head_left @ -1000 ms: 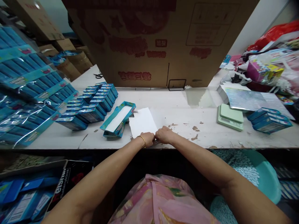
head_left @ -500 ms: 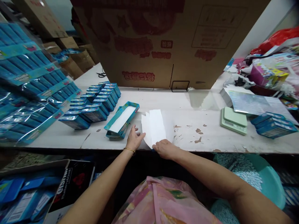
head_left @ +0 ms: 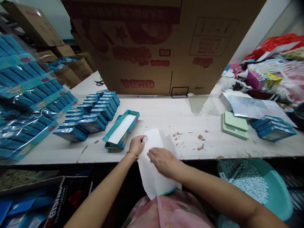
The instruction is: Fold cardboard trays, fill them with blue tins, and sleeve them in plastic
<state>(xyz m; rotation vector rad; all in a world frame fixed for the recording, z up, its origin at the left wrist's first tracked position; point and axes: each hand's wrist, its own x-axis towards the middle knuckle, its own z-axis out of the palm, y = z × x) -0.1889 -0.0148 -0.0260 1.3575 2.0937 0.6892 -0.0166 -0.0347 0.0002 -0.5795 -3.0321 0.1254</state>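
A white cardboard box blank (head_left: 152, 179) lies partly on the table and juts over its front edge toward my lap. A strip of teal print shows at its near end. My left hand (head_left: 137, 145) is closed on the blank's left edge, thumb and fingers near its upper corner. My right hand (head_left: 163, 161) lies across the white face with fingers stretched flat, pointing left. Left of my hands, a teal tray box (head_left: 108, 138) with a white inside rests askew on another one.
Rows of small blue boxes (head_left: 91, 122) stand at left beside wrapped display packs (head_left: 30, 98). A big carton (head_left: 147, 47) rises at the back. To the right are a pale green scale (head_left: 235, 125) and more blue boxes (head_left: 275, 129). A teal basin (head_left: 280, 190) sits below the edge.
The blank has been drawn toward me over the table edge and lies more spread out. My left hand has come onto its edge; my right hand has moved onto its face.
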